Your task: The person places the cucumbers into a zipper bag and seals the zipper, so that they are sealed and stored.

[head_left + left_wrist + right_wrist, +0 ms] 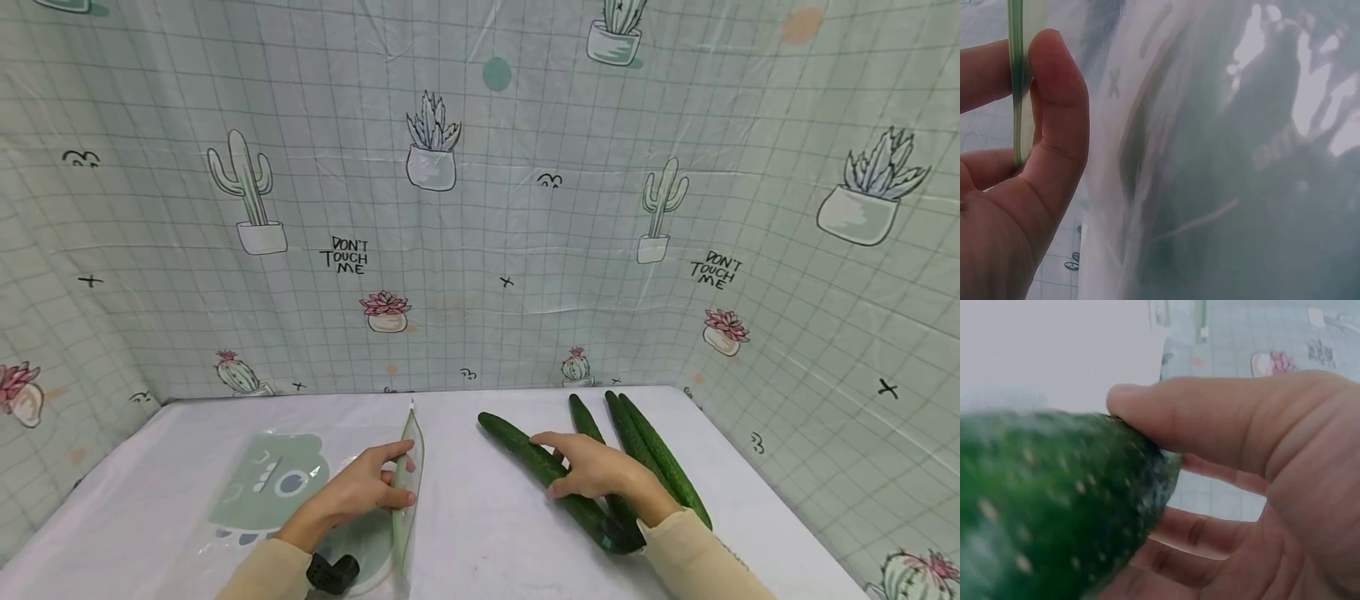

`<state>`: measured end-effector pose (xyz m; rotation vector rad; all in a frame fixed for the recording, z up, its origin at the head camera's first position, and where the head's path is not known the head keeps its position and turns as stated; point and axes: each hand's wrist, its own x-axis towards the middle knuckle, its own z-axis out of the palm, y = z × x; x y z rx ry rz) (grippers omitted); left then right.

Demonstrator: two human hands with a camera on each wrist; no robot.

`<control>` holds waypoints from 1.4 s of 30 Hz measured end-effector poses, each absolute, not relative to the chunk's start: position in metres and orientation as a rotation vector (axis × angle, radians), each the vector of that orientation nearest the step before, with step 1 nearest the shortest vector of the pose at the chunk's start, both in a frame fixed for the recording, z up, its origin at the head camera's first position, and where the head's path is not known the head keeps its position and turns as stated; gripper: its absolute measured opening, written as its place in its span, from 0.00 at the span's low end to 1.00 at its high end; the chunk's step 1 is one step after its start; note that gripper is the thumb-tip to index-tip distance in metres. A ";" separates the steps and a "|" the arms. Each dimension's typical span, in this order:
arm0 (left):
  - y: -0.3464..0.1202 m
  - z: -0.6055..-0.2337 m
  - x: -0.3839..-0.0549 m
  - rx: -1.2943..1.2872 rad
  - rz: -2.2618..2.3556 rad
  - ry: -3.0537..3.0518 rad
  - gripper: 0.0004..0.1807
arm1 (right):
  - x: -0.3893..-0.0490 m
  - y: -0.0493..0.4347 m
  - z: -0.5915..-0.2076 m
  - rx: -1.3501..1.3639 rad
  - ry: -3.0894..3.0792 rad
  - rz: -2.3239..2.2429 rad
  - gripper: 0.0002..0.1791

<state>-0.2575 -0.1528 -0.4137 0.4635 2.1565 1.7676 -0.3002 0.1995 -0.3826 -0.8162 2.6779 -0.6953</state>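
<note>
My left hand point(363, 483) pinches the green zip edge of a clear plastic zip bag point(262, 479) printed with a pale green cartoon creature. In the left wrist view the zip strip point(1017, 112) runs between thumb and fingers. The bag's mouth faces right, its two lips bowed a little apart. My right hand point(603, 471) grips a long dark green cucumber point(517, 442) at its middle, thumb on the near side and fingers on the far side. That cucumber slants from upper left to lower right. Its bumpy skin point(1054, 500) fills the lower left of the right wrist view.
Three more cucumbers lie right of the right hand: one point(583, 414) partly behind it, two side by side point(663, 458) near the table's right edge. The white table point(472, 533) meets a cactus-print curtain point(480, 292) behind. A black wrist device point(333, 575) overlaps the bag.
</note>
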 end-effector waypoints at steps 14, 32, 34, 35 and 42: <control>-0.151 -0.415 -0.257 0.442 1.789 2.141 0.47 | -0.292 0.189 -0.378 -1.055 2.703 -0.622 0.30; -0.148 -0.417 -0.258 0.399 1.796 2.179 0.46 | -0.285 0.197 -0.357 -1.216 2.645 -0.856 0.29; -0.149 -0.416 -0.257 0.393 1.800 2.178 0.46 | -0.282 0.196 -0.355 -1.217 2.615 -0.850 0.28; -0.150 -0.416 -0.257 0.389 1.802 2.180 0.46 | -0.281 0.195 -0.354 -1.222 2.605 -0.840 0.28; -0.156 -0.410 -0.257 0.396 1.858 2.194 0.46 | -0.280 0.193 -0.355 -1.237 2.583 -0.765 0.27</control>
